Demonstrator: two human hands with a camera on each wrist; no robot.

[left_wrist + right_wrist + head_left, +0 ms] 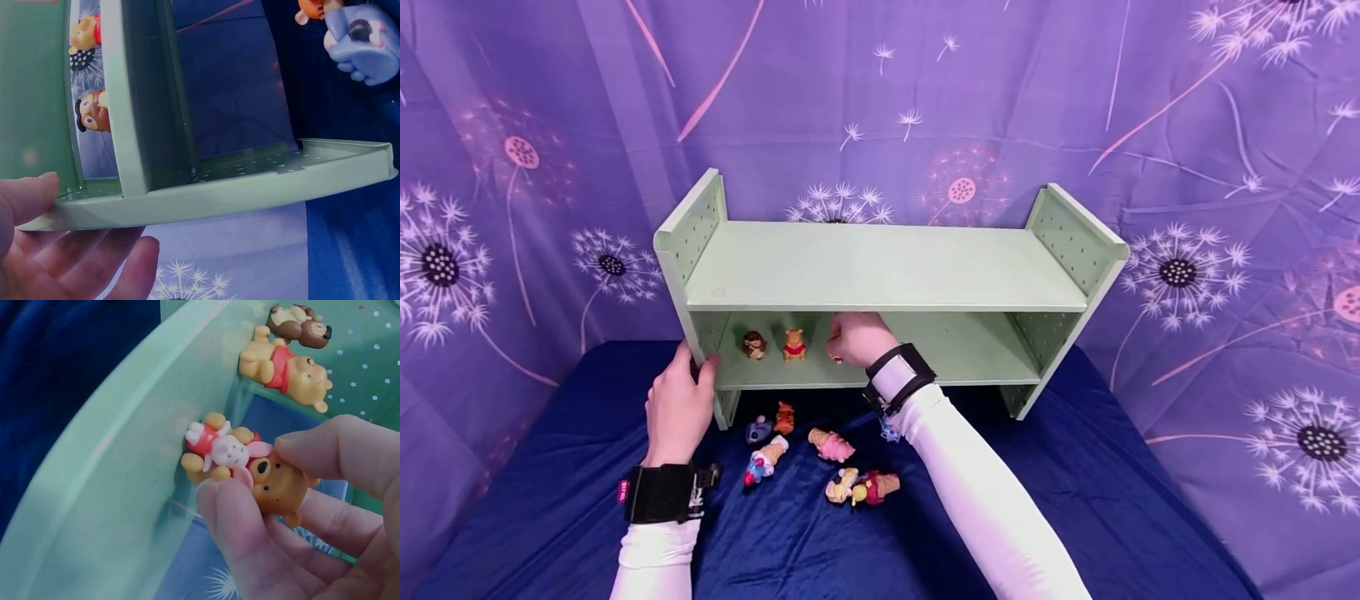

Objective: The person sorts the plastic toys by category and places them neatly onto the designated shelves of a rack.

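My right hand point(859, 337) is on the lower level of the pale green shelf point(880, 267). Its thumb and fingers pinch a Winnie-the-Pooh figurine with a small piglet on its front point(272, 478), feet at the shelf board. To its left stand another Pooh figurine point(794, 345) in a red shirt and a brown owl figurine point(755, 344). With my left hand point(679, 408) I grip the front edge of the shelf's left side panel point(206, 206), thumb on the inner side and fingers outside.
On the dark blue cloth point(760, 542) before the shelf lie a blue-grey donkey figurine point(759, 430), an orange figurine point(784, 418) and several ice-cream-cone figurines, one pink point(831, 445). A blue figurine point(890, 429) is partly behind my right forearm. A purple curtain point(880, 100) hangs behind.
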